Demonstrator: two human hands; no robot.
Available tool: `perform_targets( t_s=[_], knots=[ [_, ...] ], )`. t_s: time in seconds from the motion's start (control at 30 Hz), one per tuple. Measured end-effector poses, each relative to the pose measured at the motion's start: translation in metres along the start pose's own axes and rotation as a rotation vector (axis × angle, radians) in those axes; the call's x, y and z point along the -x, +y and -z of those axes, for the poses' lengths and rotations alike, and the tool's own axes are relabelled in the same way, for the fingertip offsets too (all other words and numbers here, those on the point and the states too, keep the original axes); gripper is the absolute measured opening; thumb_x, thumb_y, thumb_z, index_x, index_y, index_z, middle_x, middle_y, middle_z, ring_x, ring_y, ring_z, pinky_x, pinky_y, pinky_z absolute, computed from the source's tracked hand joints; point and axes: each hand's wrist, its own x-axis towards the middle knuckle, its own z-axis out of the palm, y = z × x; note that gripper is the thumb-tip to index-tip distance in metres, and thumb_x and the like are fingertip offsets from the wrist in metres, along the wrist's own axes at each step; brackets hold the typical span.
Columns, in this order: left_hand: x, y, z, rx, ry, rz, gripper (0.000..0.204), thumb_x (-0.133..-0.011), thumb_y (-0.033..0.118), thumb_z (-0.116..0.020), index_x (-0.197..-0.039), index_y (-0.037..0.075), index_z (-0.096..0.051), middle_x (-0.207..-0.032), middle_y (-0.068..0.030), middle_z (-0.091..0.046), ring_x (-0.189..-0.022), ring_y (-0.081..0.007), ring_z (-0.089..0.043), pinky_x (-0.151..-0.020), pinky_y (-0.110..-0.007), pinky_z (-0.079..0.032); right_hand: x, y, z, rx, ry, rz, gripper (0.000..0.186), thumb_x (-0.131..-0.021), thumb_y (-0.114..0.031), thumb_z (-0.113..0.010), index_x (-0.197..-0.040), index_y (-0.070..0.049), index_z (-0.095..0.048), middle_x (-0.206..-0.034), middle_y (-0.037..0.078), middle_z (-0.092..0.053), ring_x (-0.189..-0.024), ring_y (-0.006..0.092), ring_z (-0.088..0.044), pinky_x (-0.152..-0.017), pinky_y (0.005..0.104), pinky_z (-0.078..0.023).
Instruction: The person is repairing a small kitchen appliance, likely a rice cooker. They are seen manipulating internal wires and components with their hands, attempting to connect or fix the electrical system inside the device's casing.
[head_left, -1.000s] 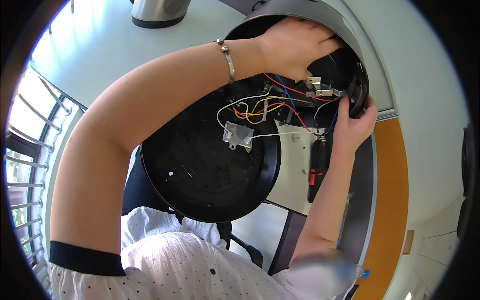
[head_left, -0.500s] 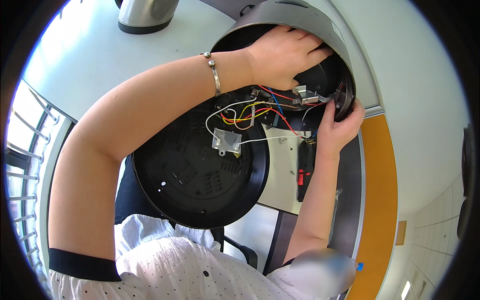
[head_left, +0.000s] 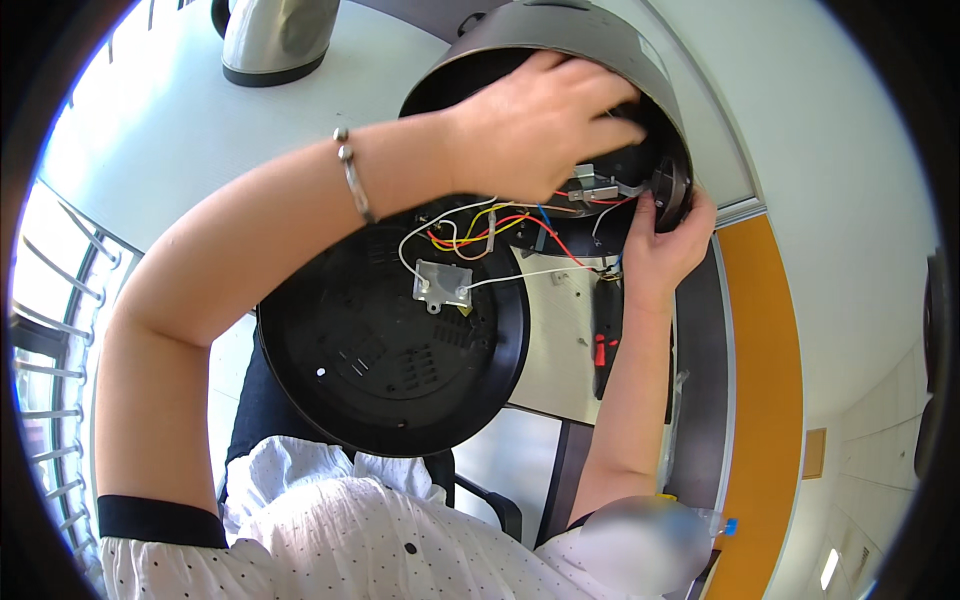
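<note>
Left hand [head_left: 548,122] spread at mouth of grey housing [head_left: 560,28], right hand [head_left: 664,248] pinching its rim [head_left: 682,143], coloured wires [head_left: 500,213] below

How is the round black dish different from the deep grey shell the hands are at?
Depth: the dish is shallow with a low rim, while the shell has a tall, deep wall.
Pose: the dish faces upward; the shell is tipped with its open side towards the person.
Hands: the left hand is at the shell's opening and the right hand holds its edge; neither holds the dish.
Both are round and dark inside.
</note>
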Motion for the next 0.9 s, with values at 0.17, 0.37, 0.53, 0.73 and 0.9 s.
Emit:
perform_targets(
  t_s=[0.17, 0.37, 0.53, 0.73, 0.9],
  knots=[
    [-0.009, 0.039, -0.008, 0.028, -0.029, 0.125, 0.025, -0.064, 0.023, -0.073, -0.081, 0.007, -0.065, -0.097, -0.0066, -0.053, -0.1, -0.0236, -0.049, -0.086, -0.036, -0.039, -0.004, -0.003, 0.001, -0.021, 0.024, 0.034, 0.04, -0.071, -0.002, -0.07, -0.104, 0.001, -0.047, -0.097, 0.015, -0.053, -0.084, 0.0333, -0.056, -0.073, 0.0386, -0.046],
    [-0.019, 0.05, -0.035, -0.023, 0.007, 0.226, 0.014, -0.064, 0.021, -0.071, -0.066, 0.008, -0.065, -0.088, -0.004, -0.05, -0.09, -0.0229, -0.047, -0.078, -0.036, -0.035, -0.005, -0.005, 0.001, -0.026, 0.03, 0.045, 0.044, -0.066, 0.001, -0.071, -0.103, 0.001, -0.046, -0.098, 0.018, -0.053, -0.085, 0.0362, -0.055, -0.072, 0.0393, -0.046],
    [-0.02, 0.053, -0.039, 0.06, 0.066, 0.268, 0.012, -0.062, 0.018, -0.073, -0.064, 0.009, -0.065, -0.085, -0.0023, -0.05, -0.087, -0.0226, -0.046, -0.075, -0.037, -0.033, -0.005, -0.006, 0.005, -0.163, 0.038, -0.021, 0.046, -0.064, 0.004, -0.07, -0.104, 0.0, -0.047, -0.099, 0.018, -0.053, -0.085, 0.0343, -0.056, -0.071, 0.0383, -0.048],
    [-0.025, 0.053, -0.043, 0.058, 0.112, 0.298, 0.011, -0.061, 0.016, -0.074, -0.062, 0.009, -0.066, -0.075, 0.0012, -0.05, -0.081, -0.0206, -0.047, -0.068, -0.036, -0.031, -0.004, -0.004, 0.014, -0.27, 0.036, -0.094, 0.051, -0.063, 0.003, -0.069, -0.112, 0.0, -0.056, -0.099, 0.015, -0.051, -0.087, 0.0289, -0.055, -0.073, 0.0346, -0.047],
    [-0.029, 0.052, -0.045, 0.06, 0.1, 0.272, 0.01, -0.062, 0.014, -0.073, -0.064, 0.008, -0.066, -0.072, 0.0011, -0.051, -0.078, -0.0199, -0.048, -0.068, -0.036, -0.031, -0.005, 0.004, 0.013, -0.47, 0.042, -0.182, 0.047, -0.062, 0.004, -0.068, -0.108, 0.0, -0.059, -0.097, 0.014, -0.051, -0.089, 0.0286, -0.054, -0.079, 0.0332, -0.046]
  ],
)
